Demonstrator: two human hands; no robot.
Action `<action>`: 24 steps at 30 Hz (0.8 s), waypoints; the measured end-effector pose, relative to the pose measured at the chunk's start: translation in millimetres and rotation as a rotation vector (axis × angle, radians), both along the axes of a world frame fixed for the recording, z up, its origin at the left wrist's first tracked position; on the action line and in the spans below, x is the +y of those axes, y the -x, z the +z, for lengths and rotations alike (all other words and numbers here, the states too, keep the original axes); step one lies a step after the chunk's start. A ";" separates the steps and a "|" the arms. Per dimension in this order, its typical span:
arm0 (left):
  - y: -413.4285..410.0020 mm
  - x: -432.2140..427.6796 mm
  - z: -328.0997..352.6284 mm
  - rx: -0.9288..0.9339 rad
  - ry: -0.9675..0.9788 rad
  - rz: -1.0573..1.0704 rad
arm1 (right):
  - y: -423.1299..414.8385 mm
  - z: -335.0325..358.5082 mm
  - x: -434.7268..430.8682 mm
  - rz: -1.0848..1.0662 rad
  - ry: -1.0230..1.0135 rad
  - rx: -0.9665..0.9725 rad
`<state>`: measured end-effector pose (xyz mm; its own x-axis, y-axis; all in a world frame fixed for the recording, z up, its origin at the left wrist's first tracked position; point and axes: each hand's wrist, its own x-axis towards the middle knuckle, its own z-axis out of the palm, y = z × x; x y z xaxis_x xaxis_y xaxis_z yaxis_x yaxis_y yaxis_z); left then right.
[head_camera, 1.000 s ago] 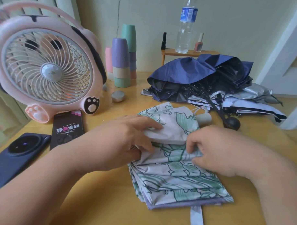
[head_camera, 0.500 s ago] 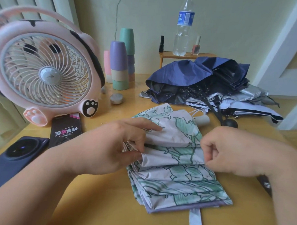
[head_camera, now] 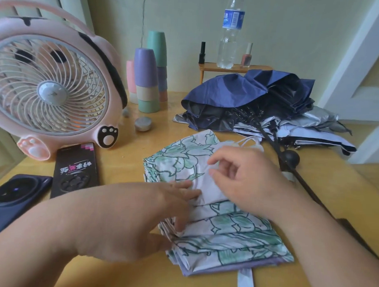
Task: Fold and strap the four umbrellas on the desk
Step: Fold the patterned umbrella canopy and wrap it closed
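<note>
A white umbrella with a green leaf print (head_camera: 228, 237) lies half-pleated in the middle of the desk, its strap (head_camera: 246, 282) trailing toward me. My left hand (head_camera: 160, 217) holds the stacked pleats at their left edge, fingers on top and thumb at the side. My right hand (head_camera: 245, 177) pinches a white fold above the middle of the fabric. Behind, a navy umbrella (head_camera: 246, 91) lies crumpled on a silver-and-white umbrella (head_camera: 313, 134). A black round handle (head_camera: 290, 158) pokes out toward me; a fourth umbrella is not told apart in the pile.
A pink fan (head_camera: 51, 89) stands at the left, with a phone (head_camera: 76, 167) and a dark device (head_camera: 12, 197) in front of it. Stacked cups (head_camera: 147, 81) and a small wooden shelf (head_camera: 234, 68) with a water bottle (head_camera: 230, 33) stand at the back.
My right hand has moved from the fabric's right edge up and left, taking a new fold. My left hand has slid down the left edge of the pleats.
</note>
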<state>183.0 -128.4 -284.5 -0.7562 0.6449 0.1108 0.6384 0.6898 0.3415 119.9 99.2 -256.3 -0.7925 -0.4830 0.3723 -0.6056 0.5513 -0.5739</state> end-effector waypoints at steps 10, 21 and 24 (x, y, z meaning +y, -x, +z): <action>-8.0 -14.2 60.5 0.320 -0.374 0.770 | 0.0 -0.1 -7.6 -0.047 -0.270 -0.205; 31.8 -15.2 27.8 -0.075 -0.097 0.595 | 12.8 9.7 3.6 -0.147 -0.498 -0.046; 43.3 -20.5 34.8 -0.069 -0.042 0.543 | 13.2 10.0 8.7 -0.161 -0.570 -0.092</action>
